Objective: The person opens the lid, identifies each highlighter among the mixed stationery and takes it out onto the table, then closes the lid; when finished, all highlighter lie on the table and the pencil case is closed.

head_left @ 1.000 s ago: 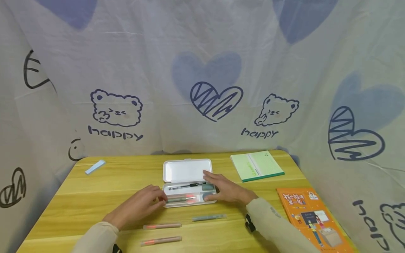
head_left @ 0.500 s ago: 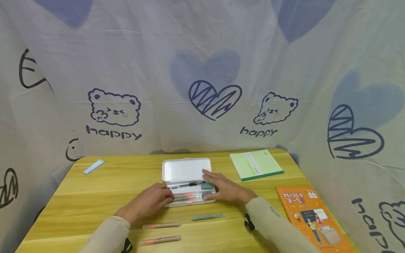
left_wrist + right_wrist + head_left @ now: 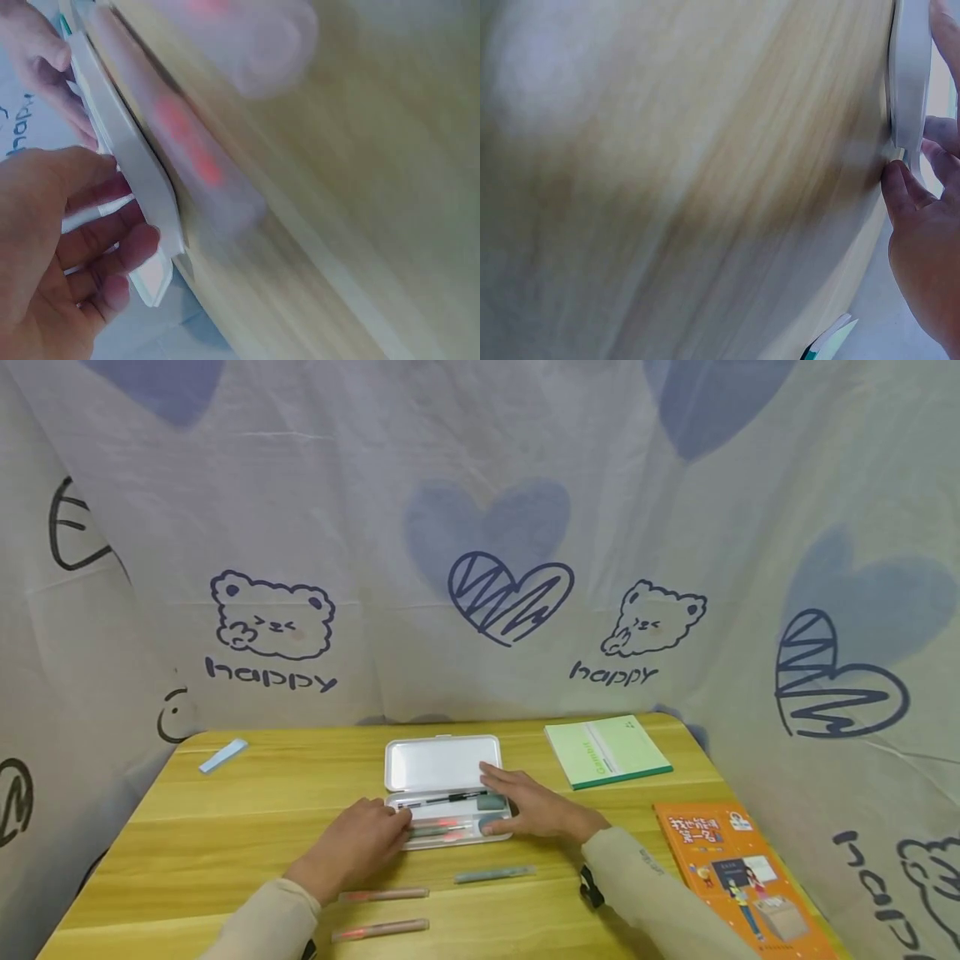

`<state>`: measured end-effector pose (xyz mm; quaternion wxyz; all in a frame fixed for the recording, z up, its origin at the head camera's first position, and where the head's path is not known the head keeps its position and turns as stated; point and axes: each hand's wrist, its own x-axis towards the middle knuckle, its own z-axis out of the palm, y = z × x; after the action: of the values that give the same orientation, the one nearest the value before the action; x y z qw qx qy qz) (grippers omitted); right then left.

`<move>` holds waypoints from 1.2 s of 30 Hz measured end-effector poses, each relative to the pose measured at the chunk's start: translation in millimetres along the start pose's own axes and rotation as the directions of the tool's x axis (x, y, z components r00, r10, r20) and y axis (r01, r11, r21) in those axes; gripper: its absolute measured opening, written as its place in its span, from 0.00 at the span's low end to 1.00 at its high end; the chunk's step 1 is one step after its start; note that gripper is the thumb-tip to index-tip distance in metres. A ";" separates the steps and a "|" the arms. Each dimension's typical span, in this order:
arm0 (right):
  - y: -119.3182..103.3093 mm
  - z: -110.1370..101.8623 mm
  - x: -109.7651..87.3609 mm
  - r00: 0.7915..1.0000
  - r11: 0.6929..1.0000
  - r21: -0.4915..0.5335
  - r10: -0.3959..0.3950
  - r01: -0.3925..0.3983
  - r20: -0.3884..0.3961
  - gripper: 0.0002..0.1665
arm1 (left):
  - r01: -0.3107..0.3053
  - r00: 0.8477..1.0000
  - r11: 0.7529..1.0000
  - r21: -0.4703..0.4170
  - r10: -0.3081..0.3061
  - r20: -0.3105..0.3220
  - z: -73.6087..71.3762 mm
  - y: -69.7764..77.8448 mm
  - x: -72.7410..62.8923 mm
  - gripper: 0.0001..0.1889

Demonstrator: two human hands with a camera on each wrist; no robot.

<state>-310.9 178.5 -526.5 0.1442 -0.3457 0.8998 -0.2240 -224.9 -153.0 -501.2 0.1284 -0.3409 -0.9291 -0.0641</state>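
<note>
Left hand (image 3: pixel 356 842) at pencil case (image 3: pixel 438 768), fingers curled; cannot tell if gripping. Right hand (image 3: pixel 542 810), fingers wide, touches case's right end.

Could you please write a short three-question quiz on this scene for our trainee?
1. True or false: the left hand and right hand are at opposite ends of the open case.
2. In the head view, which lies farthest left? (a) orange book (b) blue strip (c) green notebook
3. How many pens lie outside the case?

Key: 1. True. 2. b. 3. Three.
</note>
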 end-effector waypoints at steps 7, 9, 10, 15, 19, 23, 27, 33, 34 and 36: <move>-0.8 1.3 1.7 1.000 1.000 -0.006 0.008 -0.008 -0.004 0.58 | 0.231 0.973 0.949 -0.216 -0.225 0.054 2.3 0.5 -1.9 0.04; -1.7 1.0 1.0 1.000 1.000 0.002 0.004 -0.004 -0.002 0.58 | 0.309 0.951 0.912 -0.271 -0.304 0.060 3.0 1.1 -2.6 0.02; -2.0 0.9 0.7 1.000 1.000 0.005 0.003 -0.003 0.000 0.58 | 0.336 0.941 0.897 -0.289 -0.335 0.055 3.1 1.6 -3.1 0.02; -2.9 0.4 -0.6 1.000 1.000 0.004 0.012 -0.012 0.002 0.57 | 0.285 0.952 0.919 -0.273 -0.305 -0.034 8.6 1.8 -5.7 0.06; -1.9 0.1 -0.8 1.000 1.000 -0.005 0.012 -0.012 -0.003 0.58 | 0.188 0.972 0.960 -0.207 -0.212 -0.101 12.5 0.2 -7.7 0.05; -1.9 -0.4 0.2 1.000 1.000 0.009 0.003 -0.003 0.000 0.58 | 0.191 0.972 0.962 -0.192 -0.213 -0.097 10.1 -0.7 -10.3 0.04; -3.5 -0.9 1.0 1.000 1.000 0.015 0.009 -0.009 0.003 0.58 | 0.193 0.974 0.955 -0.224 -0.214 -0.069 2.7 0.6 -14.2 0.04; -5.4 -2.2 -0.8 1.000 1.000 0.017 0.009 -0.009 0.005 0.58 | 0.128 0.990 0.943 -0.306 -0.139 -0.012 -7.6 17.7 -18.3 0.02; -5.2 -2.0 -0.9 1.000 1.000 0.018 0.006 -0.006 0.005 0.58 | 0.111 0.993 0.944 -0.312 -0.119 -0.007 -8.5 22.2 -18.3 0.02; -4.4 -1.6 -0.5 1.000 1.000 0.018 0.006 -0.006 0.006 0.58 | 0.061 0.998 0.945 -0.320 -0.065 -0.003 -10.0 31.5 -17.9 0.02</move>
<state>-308.7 176.4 -522.9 0.1504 -0.3424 0.8983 -0.2306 -189.3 -142.1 -495.7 0.0756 -0.3271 -0.9159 -0.2202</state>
